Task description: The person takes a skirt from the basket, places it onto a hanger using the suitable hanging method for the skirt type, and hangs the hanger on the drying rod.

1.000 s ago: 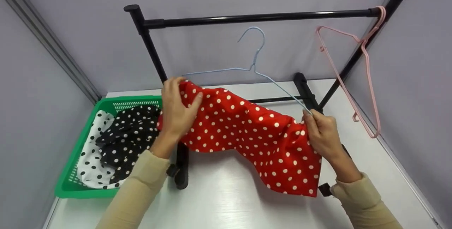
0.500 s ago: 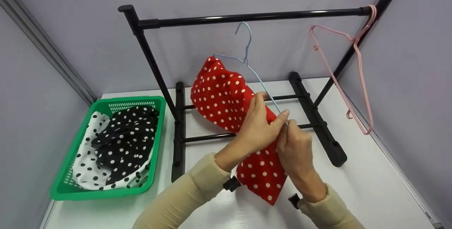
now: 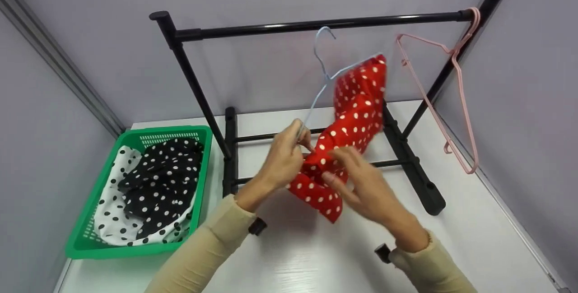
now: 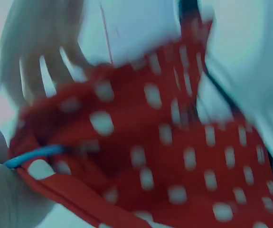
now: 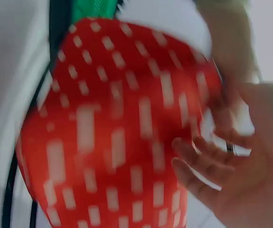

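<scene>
My left hand (image 3: pixel 284 153) grips one arm of a light blue wire hanger (image 3: pixel 317 95), whose hook stands close in front of the rack's bar. A red cloth with white polka dots (image 3: pixel 356 119) hangs from the hanger's other arm, which points up and to the right. The cloth's lower part is bunched between the hands. My right hand (image 3: pixel 361 184) is at the cloth's right side, fingers extended and thumb apart. In the right wrist view its fingertips (image 5: pixel 183 147) overlap the red cloth (image 5: pixel 122 114). Motion blurs the cloth in the left wrist view.
The black rack (image 3: pixel 289 27) spans the back, with pink hangers (image 3: pixel 465 103) at its right end. On the left stands a green basket (image 3: pixel 74 239) holding black (image 3: pixel 165 184) and white (image 3: pixel 110 211) polka-dot cloths. Grey walls enclose the white table (image 3: pixel 293 270).
The hanger has turned around, so its hook now opens to the right and the cloth-covered arm points right. My left hand has taken the near arm; my right hand has let go of it.
</scene>
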Available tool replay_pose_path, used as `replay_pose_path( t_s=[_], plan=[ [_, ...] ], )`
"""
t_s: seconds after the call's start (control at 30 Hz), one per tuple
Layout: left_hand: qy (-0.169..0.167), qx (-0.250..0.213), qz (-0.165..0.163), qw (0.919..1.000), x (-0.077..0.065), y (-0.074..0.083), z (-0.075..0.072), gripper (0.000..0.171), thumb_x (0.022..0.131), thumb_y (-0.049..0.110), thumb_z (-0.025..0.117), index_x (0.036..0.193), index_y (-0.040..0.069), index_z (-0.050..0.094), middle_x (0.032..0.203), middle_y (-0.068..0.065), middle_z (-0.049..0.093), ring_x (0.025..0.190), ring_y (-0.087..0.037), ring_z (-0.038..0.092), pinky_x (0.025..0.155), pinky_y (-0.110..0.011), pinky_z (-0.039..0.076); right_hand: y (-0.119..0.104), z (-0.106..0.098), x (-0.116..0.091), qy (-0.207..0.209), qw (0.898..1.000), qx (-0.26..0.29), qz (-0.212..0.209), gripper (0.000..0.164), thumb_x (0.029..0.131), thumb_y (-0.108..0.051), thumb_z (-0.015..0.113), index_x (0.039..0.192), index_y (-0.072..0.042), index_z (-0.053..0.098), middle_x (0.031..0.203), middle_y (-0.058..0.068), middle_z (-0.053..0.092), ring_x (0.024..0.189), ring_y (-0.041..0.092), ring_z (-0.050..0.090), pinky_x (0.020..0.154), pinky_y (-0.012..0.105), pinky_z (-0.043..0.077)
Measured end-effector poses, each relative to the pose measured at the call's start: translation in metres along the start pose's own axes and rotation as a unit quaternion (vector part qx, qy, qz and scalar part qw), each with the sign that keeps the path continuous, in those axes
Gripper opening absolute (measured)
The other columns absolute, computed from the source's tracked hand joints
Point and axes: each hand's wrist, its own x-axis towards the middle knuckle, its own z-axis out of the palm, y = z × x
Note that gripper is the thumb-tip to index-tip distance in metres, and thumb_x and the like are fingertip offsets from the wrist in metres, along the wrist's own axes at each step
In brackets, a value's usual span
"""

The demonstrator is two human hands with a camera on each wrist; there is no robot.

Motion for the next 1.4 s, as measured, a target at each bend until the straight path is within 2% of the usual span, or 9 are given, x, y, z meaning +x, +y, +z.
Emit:
replay_pose_path(
  t_s=[0.17,0.27,0.4,0.57,0.73,0.93,1.17,1.3,1.4],
  plan=[
    [-0.066,0.044,0.034,0.9963,-0.006,-0.019,-0.051,0.031,0.082,-0.021,0.026,0.086,0.001,0.047,0.084,-0.012,0.062,0.081,-0.023,0.064,0.056,-0.028,0.059,0.057,-0.05,0.023,0.093,0.994,-0.03,0.05,0.063,0.093,-0.022,0.076,0.144,0.001,0.046,0.146,0.019,0.044,0.135,0.03,0.044,0.112,0.054,0.04],
    [-0.102,0.068,0.057,0.9908,-0.01,-0.023,-0.071,0.033,0.084,-0.02,0.025,0.085,0.004,0.048,0.084,-0.009,0.063,0.08,-0.023,0.064,0.054,-0.027,0.058,0.085,-0.07,0.029,0.037,0.995,-0.034,0.086,0.082,0.087,-0.029,0.083,0.152,-0.006,0.038,0.152,0.019,0.038,0.139,0.034,0.038,0.112,0.06,0.037],
    [-0.111,0.094,0.1,0.9843,-0.016,-0.027,-0.086,0.034,0.078,-0.021,0.027,0.081,0.006,0.047,0.08,-0.008,0.063,0.075,-0.019,0.062,0.057,-0.026,0.057,0.107,-0.082,0.03,-0.096,0.987,0.018,0.128,0.082,0.085,-0.035,0.085,0.151,-0.012,0.042,0.133,0.014,0.057,0.111,0.029,0.055,0.092,0.045,0.052],
    [-0.1,0.099,0.133,0.981,-0.016,-0.034,-0.096,0.037,0.075,-0.024,0.028,0.08,0.002,0.054,0.077,-0.011,0.064,0.07,-0.02,0.064,0.058,-0.029,0.059,0.115,-0.083,0.035,-0.171,0.98,0.037,0.095,0.04,0.084,-0.035,0.086,0.111,-0.011,0.068,0.093,0.001,0.07,0.081,0.019,0.062,0.069,0.024,0.053],
    [-0.062,0.131,0.153,0.9775,-0.014,-0.045,-0.102,0.036,0.072,-0.024,0.033,0.076,0.003,0.056,0.072,-0.01,0.059,0.066,-0.024,0.062,0.059,-0.028,0.054,0.108,-0.077,0.038,-0.183,0.977,0.061,0.092,0.022,0.086,-0.035,0.084,0.08,-0.017,0.073,0.069,-0.007,0.066,0.063,0.013,0.058,0.059,0.024,0.049],
    [-0.045,0.162,0.147,0.9747,-0.012,-0.055,-0.107,0.03,0.075,-0.021,0.037,0.076,0.005,0.054,0.074,-0.01,0.055,0.07,-0.022,0.058,0.064,-0.027,0.05,0.093,-0.067,0.039,-0.162,0.979,0.071,0.101,0.051,0.098,-0.034,0.071,0.054,-0.017,0.054,0.049,-0.012,0.042,0.046,0.005,0.037,0.042,0.023,0.033],
    [0.091,0.272,0.019,0.9577,-0.008,-0.062,-0.113,0.015,0.085,0.001,0.063,0.094,0.011,0.058,0.089,-0.005,0.06,0.079,-0.022,0.054,0.069,-0.036,0.046,0.093,-0.053,0.035,-0.043,0.993,0.075,0.082,0.058,0.104,-0.016,0.06,0.049,-0.015,0.045,0.048,-0.013,0.032,0.044,0.003,0.029,0.037,0.021,0.022],
    [0.189,0.251,-0.025,0.9492,-0.017,-0.068,-0.113,0.047,0.085,0.028,0.082,0.12,0.007,0.059,0.118,-0.01,0.059,0.109,-0.026,0.053,0.095,-0.043,0.043,0.095,-0.052,0.028,0.002,0.992,0.07,0.103,0.061,0.105,-0.017,0.059,0.047,-0.013,0.042,0.047,-0.011,0.031,0.042,0.003,0.029,0.037,0.022,0.024],
    [0.247,0.205,-0.055,0.9455,-0.026,-0.069,-0.107,0.064,0.083,0.04,0.085,0.128,0.005,0.055,0.121,-0.012,0.052,0.11,-0.027,0.048,0.094,-0.04,0.041,0.094,-0.054,0.026,0.023,0.99,0.063,0.128,0.064,0.107,-0.023,0.057,0.046,-0.012,0.04,0.045,-0.009,0.031,0.039,0.001,0.029,0.036,0.021,0.024]
  ],
)
